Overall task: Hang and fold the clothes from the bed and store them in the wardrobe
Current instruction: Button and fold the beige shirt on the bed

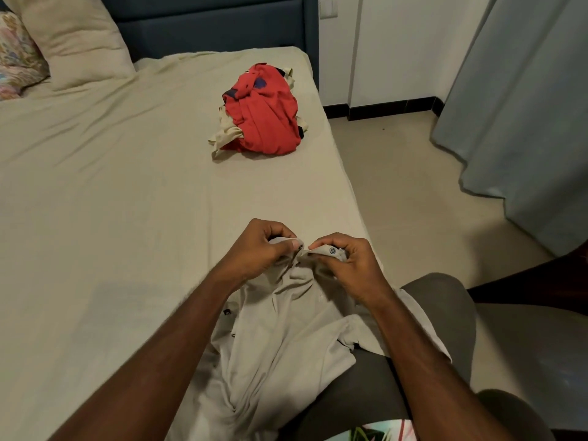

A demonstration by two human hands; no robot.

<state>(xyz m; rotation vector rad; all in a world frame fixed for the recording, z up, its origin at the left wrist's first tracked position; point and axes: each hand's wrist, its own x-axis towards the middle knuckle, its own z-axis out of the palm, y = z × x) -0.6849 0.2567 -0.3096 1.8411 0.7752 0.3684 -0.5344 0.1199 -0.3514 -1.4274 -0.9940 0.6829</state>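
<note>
A pale grey-white shirt (280,338) lies rumpled at the near edge of the bed (111,192) and drapes over my knee. My left hand (257,249) pinches one side of its collar area between thumb and fingers. My right hand (346,265) pinches the other side, where a small round button shows. The two hands almost meet above the shirt. Further up the bed, near its right edge, sits a heap of clothes (264,113) with a red garment on top and cream cloth underneath.
A cream pillow (73,39) and a flowered one (16,55) lean on the dark blue headboard (210,23). Tiled floor (397,186) runs right of the bed. A grey-blue curtain (528,100) hangs at the right. My grey-trousered legs (439,319) are at the bed's edge.
</note>
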